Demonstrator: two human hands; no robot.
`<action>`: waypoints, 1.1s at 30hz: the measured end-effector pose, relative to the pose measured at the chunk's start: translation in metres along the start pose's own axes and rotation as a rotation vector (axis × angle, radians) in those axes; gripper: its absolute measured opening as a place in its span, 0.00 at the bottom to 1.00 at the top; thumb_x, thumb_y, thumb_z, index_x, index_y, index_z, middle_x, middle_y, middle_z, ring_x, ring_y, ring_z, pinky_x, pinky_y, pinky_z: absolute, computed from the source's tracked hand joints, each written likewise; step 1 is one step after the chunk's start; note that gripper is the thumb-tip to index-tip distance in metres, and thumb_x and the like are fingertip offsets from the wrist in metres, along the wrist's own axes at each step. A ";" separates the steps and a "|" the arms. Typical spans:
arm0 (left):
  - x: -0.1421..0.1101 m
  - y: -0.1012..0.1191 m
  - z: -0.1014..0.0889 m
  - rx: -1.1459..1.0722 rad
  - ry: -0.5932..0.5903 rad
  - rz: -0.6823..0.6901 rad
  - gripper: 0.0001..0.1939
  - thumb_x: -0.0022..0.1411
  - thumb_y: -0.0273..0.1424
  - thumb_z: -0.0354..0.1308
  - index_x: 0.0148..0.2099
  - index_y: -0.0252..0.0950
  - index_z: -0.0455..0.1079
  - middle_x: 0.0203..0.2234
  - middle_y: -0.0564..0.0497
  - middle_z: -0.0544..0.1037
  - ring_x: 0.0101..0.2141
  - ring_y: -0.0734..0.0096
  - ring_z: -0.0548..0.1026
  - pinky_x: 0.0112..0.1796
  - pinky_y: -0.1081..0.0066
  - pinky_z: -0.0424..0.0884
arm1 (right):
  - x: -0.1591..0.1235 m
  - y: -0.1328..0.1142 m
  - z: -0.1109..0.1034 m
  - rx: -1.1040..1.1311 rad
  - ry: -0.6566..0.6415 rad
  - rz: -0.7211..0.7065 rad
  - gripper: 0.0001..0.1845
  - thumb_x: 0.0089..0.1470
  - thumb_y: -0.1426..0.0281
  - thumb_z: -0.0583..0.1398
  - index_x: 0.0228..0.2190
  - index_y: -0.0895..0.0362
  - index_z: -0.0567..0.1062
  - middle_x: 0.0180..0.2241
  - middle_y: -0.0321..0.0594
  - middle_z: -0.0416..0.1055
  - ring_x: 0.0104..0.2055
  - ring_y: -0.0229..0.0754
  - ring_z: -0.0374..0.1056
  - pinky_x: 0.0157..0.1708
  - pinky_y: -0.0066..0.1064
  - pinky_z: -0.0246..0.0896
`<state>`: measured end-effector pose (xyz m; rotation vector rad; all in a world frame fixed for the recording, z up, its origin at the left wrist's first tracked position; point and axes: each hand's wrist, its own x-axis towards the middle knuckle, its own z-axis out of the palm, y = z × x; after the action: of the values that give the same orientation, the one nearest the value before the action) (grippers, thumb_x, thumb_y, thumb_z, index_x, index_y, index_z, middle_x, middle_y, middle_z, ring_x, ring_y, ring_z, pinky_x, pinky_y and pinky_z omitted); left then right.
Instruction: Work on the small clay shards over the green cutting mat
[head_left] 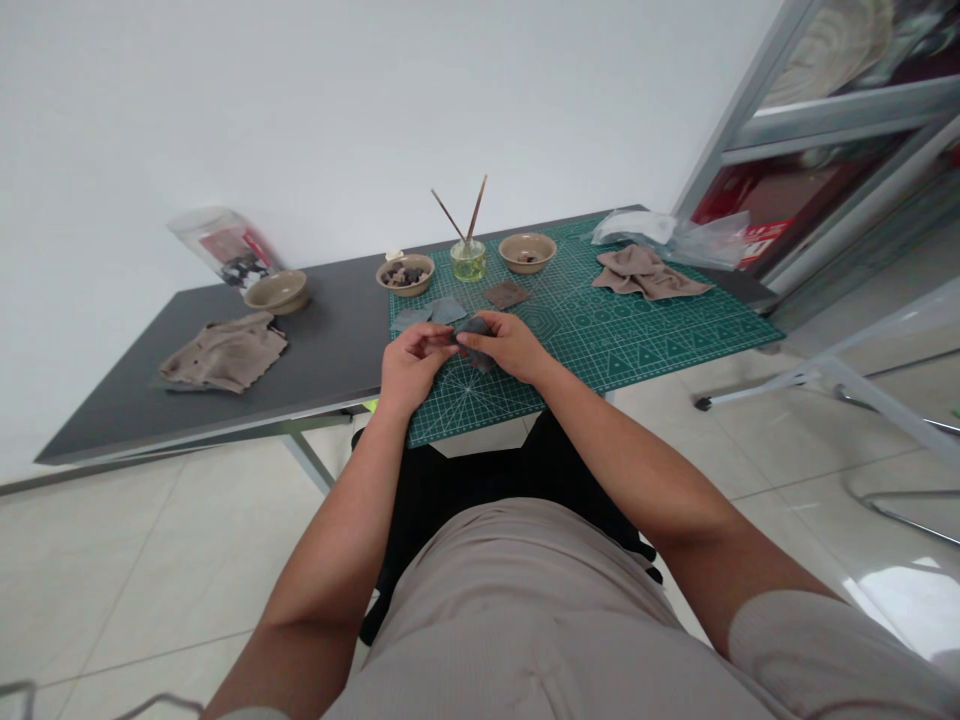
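Both my hands meet over the near left part of the green cutting mat [637, 330]. My left hand [411, 362] and my right hand [504, 345] pinch a small dark grey piece of material [474, 331] between their fingertips, just above the mat. Two more grey squares [431, 315] lie flat on the mat right behind my hands. A brown square [507, 294] lies a little farther back.
On the grey table [322, 350] stand three tan bowls [405, 274] [527, 252] [276, 291], a glass with yellow liquid and two brushes [468, 258], a tipped clear jar [223, 245], two beige cloths [225, 352] [645, 272] and a plastic bag [675, 235]. A metal rack [840, 120] stands to the right.
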<state>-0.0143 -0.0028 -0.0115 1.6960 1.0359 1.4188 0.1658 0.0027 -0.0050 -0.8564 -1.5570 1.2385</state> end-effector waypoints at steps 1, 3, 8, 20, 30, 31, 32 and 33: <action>0.001 -0.001 0.000 -0.024 -0.003 -0.002 0.13 0.49 0.31 0.67 0.39 0.36 0.75 0.30 0.52 0.79 0.30 0.72 0.77 0.34 0.71 0.73 | 0.000 -0.001 0.000 0.020 0.003 0.005 0.17 0.50 0.56 0.64 0.32 0.57 0.71 0.25 0.33 0.71 0.24 0.34 0.65 0.23 0.26 0.62; 0.001 -0.001 -0.001 -0.038 -0.009 -0.007 0.14 0.51 0.31 0.65 0.42 0.36 0.75 0.29 0.52 0.78 0.30 0.72 0.77 0.34 0.71 0.73 | 0.000 -0.001 0.001 0.067 0.015 0.013 0.16 0.50 0.57 0.64 0.32 0.57 0.70 0.26 0.33 0.71 0.24 0.34 0.66 0.24 0.27 0.64; -0.001 0.005 -0.001 0.227 -0.039 0.047 0.14 0.56 0.28 0.60 0.45 0.37 0.76 0.32 0.52 0.79 0.30 0.74 0.76 0.35 0.72 0.72 | 0.001 0.000 0.001 0.066 0.043 -0.005 0.15 0.49 0.59 0.65 0.31 0.57 0.70 0.26 0.33 0.70 0.26 0.36 0.68 0.26 0.28 0.66; -0.005 -0.001 0.005 0.256 0.041 -0.068 0.09 0.54 0.33 0.63 0.38 0.36 0.76 0.26 0.53 0.80 0.27 0.73 0.77 0.32 0.73 0.73 | 0.004 0.006 0.002 -0.044 0.066 -0.015 0.15 0.51 0.57 0.63 0.29 0.57 0.71 0.23 0.33 0.70 0.24 0.35 0.66 0.24 0.27 0.63; -0.008 0.004 0.007 0.383 0.039 0.002 0.13 0.57 0.30 0.62 0.46 0.38 0.76 0.34 0.51 0.83 0.33 0.70 0.80 0.40 0.70 0.75 | 0.005 0.003 0.003 -0.372 0.130 -0.024 0.12 0.54 0.60 0.59 0.27 0.56 0.70 0.24 0.34 0.69 0.26 0.37 0.64 0.28 0.28 0.58; -0.008 0.002 0.007 0.362 0.059 -0.006 0.13 0.57 0.30 0.62 0.46 0.37 0.76 0.34 0.50 0.83 0.33 0.70 0.80 0.39 0.70 0.76 | 0.005 0.002 0.003 -0.392 0.132 -0.012 0.12 0.54 0.61 0.58 0.27 0.56 0.70 0.24 0.34 0.69 0.26 0.37 0.64 0.28 0.28 0.58; -0.008 0.001 0.007 0.356 0.066 -0.011 0.11 0.57 0.31 0.62 0.44 0.37 0.76 0.33 0.51 0.83 0.32 0.70 0.80 0.38 0.70 0.76 | 0.005 0.001 0.004 -0.400 0.127 0.001 0.11 0.55 0.62 0.57 0.27 0.56 0.70 0.24 0.33 0.68 0.26 0.37 0.64 0.27 0.28 0.57; -0.009 0.001 0.007 0.378 0.055 -0.016 0.09 0.57 0.31 0.62 0.42 0.37 0.77 0.32 0.51 0.83 0.32 0.70 0.80 0.38 0.71 0.75 | 0.005 0.000 0.004 -0.404 0.121 0.011 0.10 0.55 0.63 0.56 0.27 0.56 0.69 0.23 0.33 0.68 0.25 0.36 0.64 0.27 0.28 0.57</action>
<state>-0.0081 -0.0108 -0.0160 1.9128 1.4151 1.3253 0.1605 0.0061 -0.0041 -1.1746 -1.7315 0.8719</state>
